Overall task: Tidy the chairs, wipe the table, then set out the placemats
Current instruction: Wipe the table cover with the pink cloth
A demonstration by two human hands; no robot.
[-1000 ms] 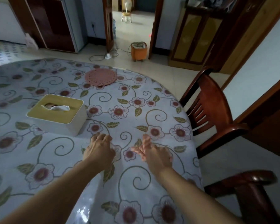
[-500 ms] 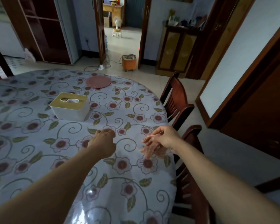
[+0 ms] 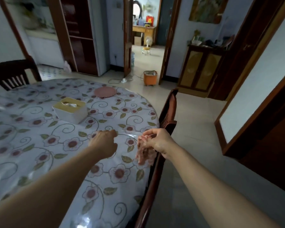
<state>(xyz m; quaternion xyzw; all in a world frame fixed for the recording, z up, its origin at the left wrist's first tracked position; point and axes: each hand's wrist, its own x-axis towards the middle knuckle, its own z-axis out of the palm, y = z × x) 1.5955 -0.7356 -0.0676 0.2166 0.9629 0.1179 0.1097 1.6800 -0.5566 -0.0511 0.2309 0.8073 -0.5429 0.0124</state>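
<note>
A round table (image 3: 39,145) wears a flowered cloth under clear plastic. My right hand (image 3: 158,140) pinches a pink lacy placemat (image 3: 144,153) that hangs down at the table's right edge. My left hand (image 3: 104,142) hovers over the cloth just left of it, fingers curled, holding nothing. A second round pink placemat (image 3: 104,92) lies flat at the far side of the table. One dark wooden chair (image 3: 167,111) is tucked against the right edge, and another chair's back (image 3: 148,195) runs along the near right rim.
A white tissue box (image 3: 70,110) with a yellow lid stands mid-table. Another dark chair (image 3: 11,74) sits at the far left. An orange box (image 3: 150,78) and a cable lie on the floor by the doorway. A wooden cabinet (image 3: 199,69) stands at the right wall.
My view has pulled back and lifted. My right hand has raised the pink placemat off the cloth and carried it toward the table's right edge. My left hand has stayed curled beside it.
</note>
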